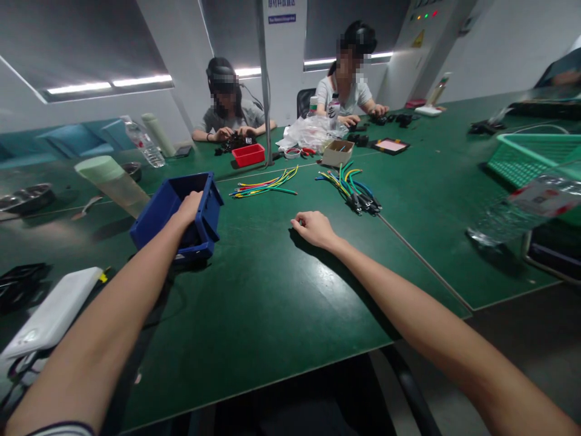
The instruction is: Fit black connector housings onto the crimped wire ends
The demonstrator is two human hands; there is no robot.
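Note:
My left hand reaches into a blue plastic bin, close against its right-hand wall. Its fingers are mostly hidden, so what they touch inside does not show. Over the green table, my right hand is closed with the fingers curled in; a tiny dark spot shows at the fingertips, too small to name. Beyond it lies a bundle of yellow, green and red wires with ring ends. Right of that, a second bundle of coloured wires has black sleeves at its near ends.
A red tray and a small cardboard box stand farther back by a metal post. Two people work across the table. A green basket and a plastic bottle are at right. A white power bank lies at left.

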